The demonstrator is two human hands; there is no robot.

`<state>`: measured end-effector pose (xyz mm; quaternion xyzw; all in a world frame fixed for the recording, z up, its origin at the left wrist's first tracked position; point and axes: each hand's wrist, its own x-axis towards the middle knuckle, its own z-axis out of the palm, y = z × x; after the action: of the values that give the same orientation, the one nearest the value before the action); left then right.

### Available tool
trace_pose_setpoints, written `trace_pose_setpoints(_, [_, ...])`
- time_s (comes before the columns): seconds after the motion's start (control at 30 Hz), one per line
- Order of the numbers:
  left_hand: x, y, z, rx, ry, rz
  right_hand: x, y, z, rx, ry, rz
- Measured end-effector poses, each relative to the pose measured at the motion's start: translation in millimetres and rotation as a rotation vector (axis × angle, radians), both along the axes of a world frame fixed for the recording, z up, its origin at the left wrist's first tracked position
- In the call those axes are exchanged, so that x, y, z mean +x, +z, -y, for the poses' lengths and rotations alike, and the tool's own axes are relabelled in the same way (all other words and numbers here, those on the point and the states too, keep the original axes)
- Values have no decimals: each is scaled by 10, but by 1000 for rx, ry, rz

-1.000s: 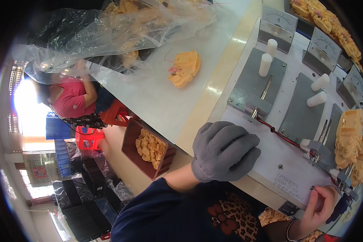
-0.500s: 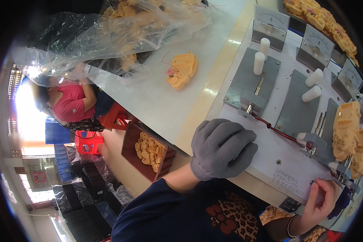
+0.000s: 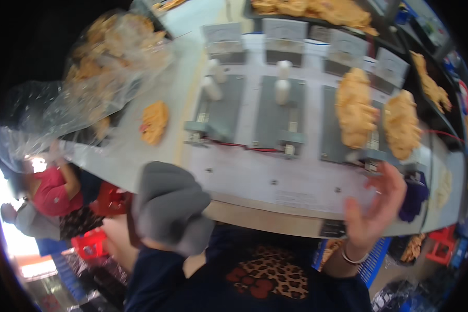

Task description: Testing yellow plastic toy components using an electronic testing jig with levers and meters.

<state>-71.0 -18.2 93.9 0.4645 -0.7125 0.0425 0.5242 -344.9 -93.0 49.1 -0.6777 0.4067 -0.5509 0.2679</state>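
Observation:
My left hand, in a grey glove, is curled closed over the front edge of the bench; its palm side is hidden, so any held thing cannot be seen. My bare right hand has its fingers apart with nothing visible between them. Its fingertips are just in front of the metal contact block of a test fixture. Two yellow-orange moulded plastic parts stand there: one part over a grey plate, another part to its right. Motion blurs the picture.
Two grey fixture plates with white posts stand left, with analog meters behind. One moulded part lies on the left table beside a clear plastic bag of parts. A purple cloth lies right. A person sits far left.
The view has swung right, showing more of the fixtures. My right hand's fingers have spread from a curl and are now beside the contact block. My left hand stays curled.

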Motion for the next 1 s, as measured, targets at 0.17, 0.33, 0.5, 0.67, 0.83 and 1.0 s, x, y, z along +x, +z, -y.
trace_pose_setpoints(0.17, [-627,744,911,157,-173,523,120,12,7,-37,101,17])
trace_pose_setpoints(0.33, [-1070,605,1579,901,-274,696,-74,-58,-10,-225,148,-51])
trace_pose_setpoints(0.5, [-590,854,2387,547,-388,357,-9,56,-20,-197,70,-69])
trace_pose_setpoints(0.67, [32,467,3800,765,-75,30,-20,56,-96,-103,-35,7])
trace_pose_setpoints(0.83, [-313,887,3026,302,-3,312,-670,40,-82,-229,-417,-486])
trace_pose_setpoints(1.0, [-474,734,990,-92,-50,628,-859,-249,17,-162,-348,-397])
